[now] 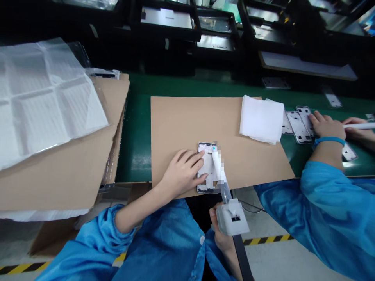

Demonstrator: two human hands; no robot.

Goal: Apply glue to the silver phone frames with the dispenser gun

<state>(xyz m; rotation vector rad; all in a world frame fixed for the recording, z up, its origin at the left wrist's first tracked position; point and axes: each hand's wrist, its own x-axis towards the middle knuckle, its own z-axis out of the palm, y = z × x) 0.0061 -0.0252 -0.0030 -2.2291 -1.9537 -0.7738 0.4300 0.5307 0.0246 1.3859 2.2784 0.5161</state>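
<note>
A phone-sized metal frame, silvery with dark edges and cut-outs, lies flat on a brown cardboard sheet. My left hand rests on its left side, fingers and thumb spread over the surface. A slim white stick-like tool with a clear lower section reaches the frame's upper right; a small blue spot shows at its tip. Blurred squares cover part of it. My right hand, below the cardboard's front edge, is closed around the tool's lower end. A white box-shaped piece and a black strap hide most of its fingers.
White folded cloths lie at the cardboard's right corner. Cardboard sheets with white wrapping are stacked at left. A co-worker's hands are at right beside several metal frames on the green table. Black trays line the back.
</note>
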